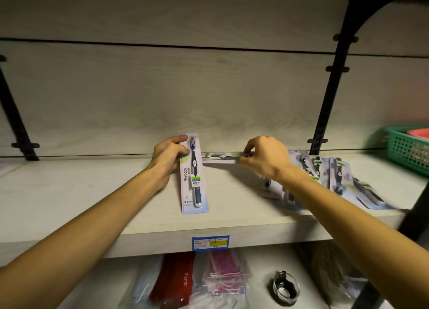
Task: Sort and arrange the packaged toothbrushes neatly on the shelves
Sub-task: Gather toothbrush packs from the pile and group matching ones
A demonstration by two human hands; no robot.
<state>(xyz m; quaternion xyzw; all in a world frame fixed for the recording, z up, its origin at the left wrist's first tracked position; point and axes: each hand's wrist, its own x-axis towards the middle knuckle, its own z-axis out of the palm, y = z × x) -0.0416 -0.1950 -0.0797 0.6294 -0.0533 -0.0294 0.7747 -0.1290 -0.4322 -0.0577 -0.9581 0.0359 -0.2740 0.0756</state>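
Note:
A packaged toothbrush marked Niepoth lies lengthwise on the pale wooden shelf. My left hand grips its upper left edge, fingers curled round the card. My right hand pinches the end of a second packaged toothbrush, which is held sideways just above the shelf near the back wall. A loose heap of several more packaged toothbrushes lies fanned out on the right part of the shelf, partly hidden behind my right forearm.
A green mesh basket stands at the far right of the shelf. Black bracket uprights run up the back wall. A blue price label sits on the shelf front. Below lie bagged goods and a small glass dish.

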